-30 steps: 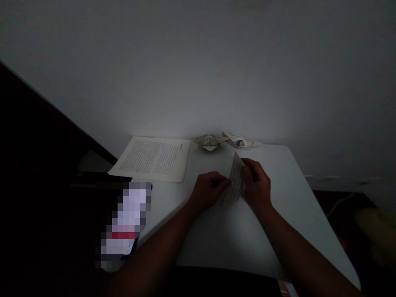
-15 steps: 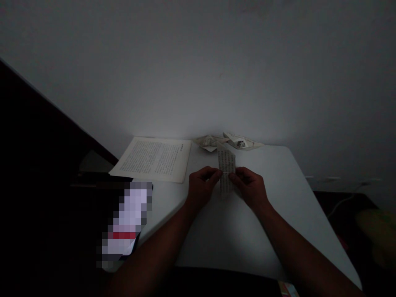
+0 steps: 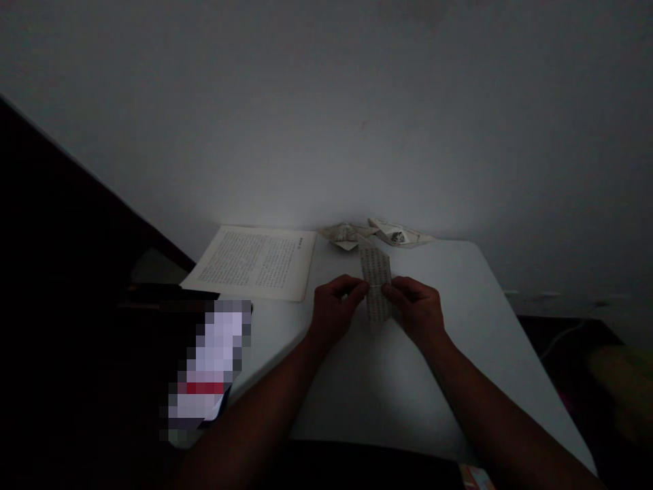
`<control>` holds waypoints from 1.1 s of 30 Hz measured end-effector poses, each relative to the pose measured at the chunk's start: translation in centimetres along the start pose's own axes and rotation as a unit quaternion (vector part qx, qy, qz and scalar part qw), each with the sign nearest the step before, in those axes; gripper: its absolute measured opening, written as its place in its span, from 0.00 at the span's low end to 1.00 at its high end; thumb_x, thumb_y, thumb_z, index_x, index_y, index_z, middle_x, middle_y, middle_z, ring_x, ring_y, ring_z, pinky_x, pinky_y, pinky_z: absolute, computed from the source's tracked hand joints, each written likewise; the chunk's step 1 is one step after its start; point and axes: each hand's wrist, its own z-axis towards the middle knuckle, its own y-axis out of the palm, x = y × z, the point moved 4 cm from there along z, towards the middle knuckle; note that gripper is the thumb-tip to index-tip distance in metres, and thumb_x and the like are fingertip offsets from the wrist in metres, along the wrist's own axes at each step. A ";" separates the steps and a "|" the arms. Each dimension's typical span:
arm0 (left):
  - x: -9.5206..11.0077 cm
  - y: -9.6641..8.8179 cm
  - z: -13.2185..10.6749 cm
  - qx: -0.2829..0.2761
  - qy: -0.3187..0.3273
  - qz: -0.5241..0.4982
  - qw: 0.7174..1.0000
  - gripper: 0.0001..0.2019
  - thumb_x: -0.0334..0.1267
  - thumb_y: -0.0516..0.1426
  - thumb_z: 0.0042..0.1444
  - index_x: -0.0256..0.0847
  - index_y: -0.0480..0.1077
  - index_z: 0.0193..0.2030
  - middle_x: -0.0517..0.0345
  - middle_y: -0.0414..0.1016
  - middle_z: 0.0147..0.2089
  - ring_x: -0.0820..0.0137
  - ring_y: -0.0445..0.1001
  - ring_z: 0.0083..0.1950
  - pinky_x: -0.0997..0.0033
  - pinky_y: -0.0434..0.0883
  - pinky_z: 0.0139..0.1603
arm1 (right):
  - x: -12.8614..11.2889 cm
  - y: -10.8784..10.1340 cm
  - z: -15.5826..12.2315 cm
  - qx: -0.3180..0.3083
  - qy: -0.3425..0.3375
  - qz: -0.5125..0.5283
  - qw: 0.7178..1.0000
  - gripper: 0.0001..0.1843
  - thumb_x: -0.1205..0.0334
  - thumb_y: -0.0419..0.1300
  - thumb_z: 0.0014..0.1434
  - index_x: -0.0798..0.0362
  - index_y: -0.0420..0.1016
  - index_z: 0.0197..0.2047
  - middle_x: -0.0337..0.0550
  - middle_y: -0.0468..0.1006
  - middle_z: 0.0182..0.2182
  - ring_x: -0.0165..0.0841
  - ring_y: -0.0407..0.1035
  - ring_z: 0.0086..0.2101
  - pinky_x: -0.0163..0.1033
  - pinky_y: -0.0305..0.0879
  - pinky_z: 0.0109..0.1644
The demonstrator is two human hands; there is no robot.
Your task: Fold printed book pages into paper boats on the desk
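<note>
A narrow strip of folded printed paper point(image 3: 376, 265) is held upright over the table, with pointed ends and a crease across its middle. My left hand point(image 3: 337, 305) pinches its left edge between thumb and fingers. On the opposite edge, my right hand point(image 3: 417, 307) grips it the same way, at about the same height. Just beyond the paper's top end lie two folded paper boats, a left one point(image 3: 345, 235) and a right one point(image 3: 403, 235), both made from printed pages.
A stack of printed sheets point(image 3: 255, 262) lies at the table's back left. A phone with a blurred screen point(image 3: 217, 361) rests by the left edge. Behind the white table point(image 3: 490, 354) rises a pale wall point(image 3: 326, 122). The room is dim.
Both hands and the folded paper have shifted very slightly to the right, and the paper is turned a little. The boats, sheets and phone stay where they were.
</note>
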 end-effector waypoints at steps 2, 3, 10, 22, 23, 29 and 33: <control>0.0 0.0 0.0 0.000 0.001 -0.002 1.000 0.10 0.43 0.60 0.52 0.38 0.75 0.29 0.61 0.73 0.27 0.74 0.70 0.30 0.74 0.67 0.33 | 0.1 0.0 0.0 -0.006 0.002 0.007 1.000 0.11 0.54 0.67 0.46 0.52 0.76 0.23 0.36 0.72 0.20 0.28 0.63 0.23 0.35 0.61 0.26; -0.1 0.0 -0.1 -0.001 0.001 -0.003 1.000 0.10 0.43 0.60 0.52 0.38 0.75 0.30 0.60 0.73 0.27 0.74 0.69 0.30 0.74 0.67 0.33 | 0.1 0.0 0.0 -0.008 0.002 0.009 1.000 0.10 0.54 0.67 0.46 0.52 0.76 0.23 0.36 0.71 0.19 0.28 0.63 0.23 0.34 0.60 0.26; -0.2 0.1 -0.2 -0.008 0.003 0.010 1.000 0.10 0.43 0.60 0.52 0.38 0.74 0.30 0.61 0.72 0.27 0.75 0.68 0.30 0.74 0.67 0.34 | -0.2 -0.4 0.1 -0.033 -0.016 0.001 0.999 0.11 0.57 0.66 0.48 0.53 0.73 0.21 0.33 0.65 0.18 0.26 0.59 0.23 0.34 0.57 0.26; 0.4 -0.2 -0.1 0.022 0.014 -0.004 1.000 0.09 0.42 0.59 0.53 0.38 0.74 0.30 0.59 0.75 0.30 0.73 0.71 0.31 0.74 0.69 0.34 | -1.0 0.0 -0.1 -0.014 -0.066 -0.053 0.996 0.07 0.56 0.65 0.50 0.51 0.77 0.28 0.38 0.76 0.25 0.31 0.69 0.27 0.38 0.67 0.31; 0.4 -0.1 -0.1 0.017 0.013 0.003 1.000 0.10 0.43 0.59 0.54 0.38 0.74 0.31 0.58 0.75 0.30 0.73 0.71 0.32 0.73 0.69 0.34 | -1.2 -0.1 -0.1 -0.005 -0.089 -0.067 0.994 0.07 0.57 0.65 0.51 0.51 0.76 0.28 0.38 0.75 0.25 0.31 0.69 0.27 0.39 0.67 0.31; 0.3 -0.3 -0.2 0.054 0.072 0.098 0.991 0.13 0.41 0.61 0.52 0.38 0.68 0.42 0.58 0.72 0.32 0.73 0.70 0.32 0.72 0.69 0.36 | -3.0 -0.9 -0.2 0.020 -0.286 -0.219 0.932 0.04 0.65 0.64 0.52 0.49 0.77 0.33 0.41 0.77 0.30 0.34 0.70 0.32 0.42 0.68 0.36; 1.9 -1.8 -0.4 0.134 0.216 0.207 0.945 0.19 0.37 0.63 0.47 0.40 0.65 0.46 0.52 0.68 0.43 0.67 0.68 0.44 0.66 0.69 0.43 | -3.8 -1.0 -0.2 -0.003 -0.377 -0.302 0.875 0.07 0.68 0.64 0.51 0.49 0.77 0.35 0.43 0.77 0.30 0.35 0.70 0.32 0.43 0.67 0.37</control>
